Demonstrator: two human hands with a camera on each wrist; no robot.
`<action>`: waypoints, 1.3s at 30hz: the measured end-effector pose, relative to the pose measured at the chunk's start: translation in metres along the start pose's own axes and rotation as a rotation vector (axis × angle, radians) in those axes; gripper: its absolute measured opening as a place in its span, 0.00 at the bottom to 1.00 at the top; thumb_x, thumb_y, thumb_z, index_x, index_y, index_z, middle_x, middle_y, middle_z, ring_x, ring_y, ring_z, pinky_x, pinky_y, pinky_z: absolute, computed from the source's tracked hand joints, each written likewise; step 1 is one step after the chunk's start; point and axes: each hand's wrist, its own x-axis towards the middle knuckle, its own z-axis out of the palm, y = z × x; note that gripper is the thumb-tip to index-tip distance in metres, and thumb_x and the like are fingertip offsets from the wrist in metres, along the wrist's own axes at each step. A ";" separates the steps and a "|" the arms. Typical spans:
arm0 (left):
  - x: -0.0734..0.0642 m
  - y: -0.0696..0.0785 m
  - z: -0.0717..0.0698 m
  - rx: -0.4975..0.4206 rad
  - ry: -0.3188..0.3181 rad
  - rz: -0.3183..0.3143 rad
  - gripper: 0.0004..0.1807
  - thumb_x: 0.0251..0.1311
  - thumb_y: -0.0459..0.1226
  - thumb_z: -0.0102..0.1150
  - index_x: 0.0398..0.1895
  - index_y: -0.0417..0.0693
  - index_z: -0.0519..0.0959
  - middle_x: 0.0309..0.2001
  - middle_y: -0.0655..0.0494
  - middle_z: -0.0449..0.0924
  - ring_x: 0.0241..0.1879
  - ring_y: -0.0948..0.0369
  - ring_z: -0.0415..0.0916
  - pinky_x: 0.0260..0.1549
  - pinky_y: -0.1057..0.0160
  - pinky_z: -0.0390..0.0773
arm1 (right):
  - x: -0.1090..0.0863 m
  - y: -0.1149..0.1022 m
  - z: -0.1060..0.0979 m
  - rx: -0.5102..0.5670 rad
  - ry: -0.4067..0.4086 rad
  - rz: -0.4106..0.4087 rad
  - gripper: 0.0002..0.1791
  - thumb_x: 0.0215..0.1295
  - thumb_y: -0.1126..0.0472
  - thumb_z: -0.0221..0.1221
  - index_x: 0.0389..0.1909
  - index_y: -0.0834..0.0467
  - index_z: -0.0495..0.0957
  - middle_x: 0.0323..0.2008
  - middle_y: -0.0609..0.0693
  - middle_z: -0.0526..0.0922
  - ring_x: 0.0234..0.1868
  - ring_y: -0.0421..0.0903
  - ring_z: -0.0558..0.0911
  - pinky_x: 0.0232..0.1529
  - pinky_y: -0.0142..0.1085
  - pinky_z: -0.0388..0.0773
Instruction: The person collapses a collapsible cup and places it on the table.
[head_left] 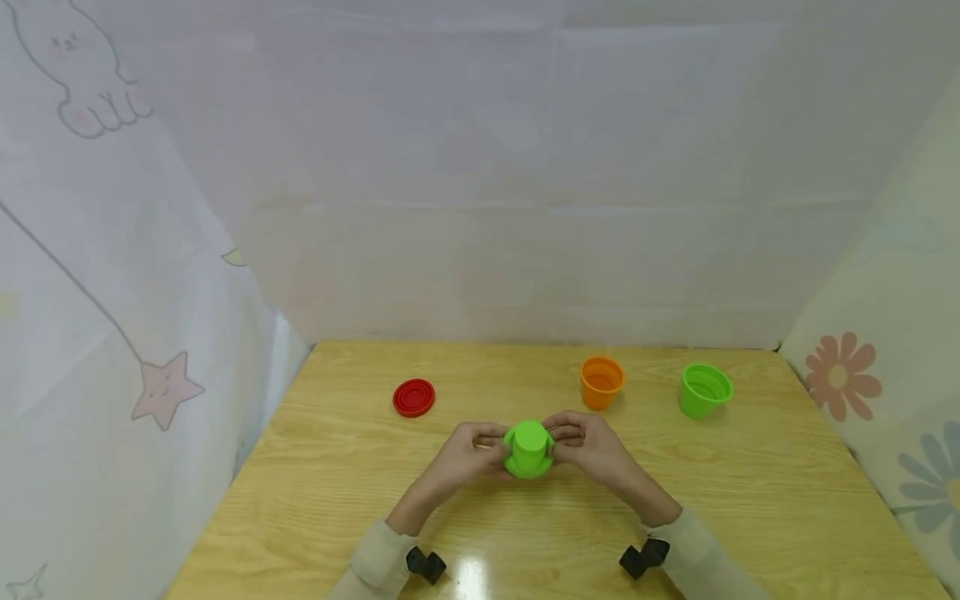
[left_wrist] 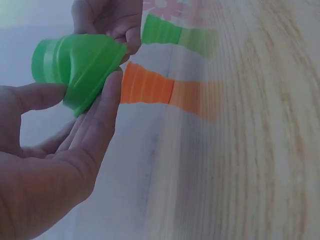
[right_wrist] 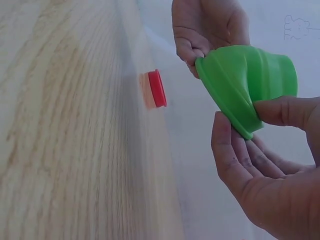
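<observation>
Between both hands, above the table, is a bright green collapsible silicone cup [head_left: 529, 446], its small round base facing up toward the head camera. My left hand [head_left: 474, 452] pinches its wide rim on the left, thumb against the outer wall and fingers under the rim. On the other side my right hand [head_left: 592, 448] grips the rim the same way. In the right wrist view the cup's wall [right_wrist: 235, 80] is dented inward and folded near the thumb. The left wrist view shows the same bent wall [left_wrist: 85, 65].
A flattened red collapsible cup [head_left: 414, 398] lies on the wooden table [head_left: 315, 500], left of the hands. Behind and to the right stand an expanded orange cup [head_left: 602, 383] and another green cup [head_left: 704, 391], both mouth up. Patterned white sheets [head_left: 525, 167] enclose the table.
</observation>
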 end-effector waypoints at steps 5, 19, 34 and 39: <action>-0.003 0.005 -0.006 0.016 -0.034 0.001 0.20 0.77 0.38 0.55 0.65 0.37 0.79 0.61 0.38 0.84 0.49 0.52 0.89 0.56 0.39 0.87 | 0.000 0.002 -0.002 -0.033 0.009 -0.037 0.21 0.72 0.60 0.66 0.62 0.61 0.80 0.55 0.60 0.87 0.52 0.47 0.87 0.52 0.39 0.89; -0.007 0.000 -0.001 0.118 -0.089 -0.013 0.15 0.77 0.43 0.60 0.54 0.43 0.88 0.53 0.44 0.88 0.39 0.61 0.89 0.46 0.39 0.90 | -0.003 0.008 0.005 -0.107 -0.103 -0.133 0.18 0.70 0.63 0.67 0.59 0.63 0.84 0.56 0.62 0.88 0.49 0.44 0.88 0.49 0.29 0.87; 0.000 0.002 -0.005 -0.019 0.031 0.024 0.20 0.81 0.43 0.52 0.61 0.35 0.79 0.56 0.40 0.83 0.48 0.49 0.90 0.57 0.37 0.85 | 0.001 -0.001 -0.008 0.053 -0.032 -0.019 0.26 0.78 0.53 0.61 0.68 0.64 0.75 0.62 0.64 0.83 0.55 0.51 0.88 0.59 0.52 0.88; 0.001 0.002 0.000 -0.143 0.070 0.045 0.21 0.83 0.39 0.49 0.63 0.29 0.75 0.56 0.42 0.84 0.47 0.57 0.90 0.57 0.47 0.87 | 0.002 0.000 -0.010 0.179 -0.062 0.003 0.29 0.81 0.53 0.57 0.73 0.65 0.68 0.61 0.64 0.83 0.54 0.50 0.89 0.63 0.62 0.83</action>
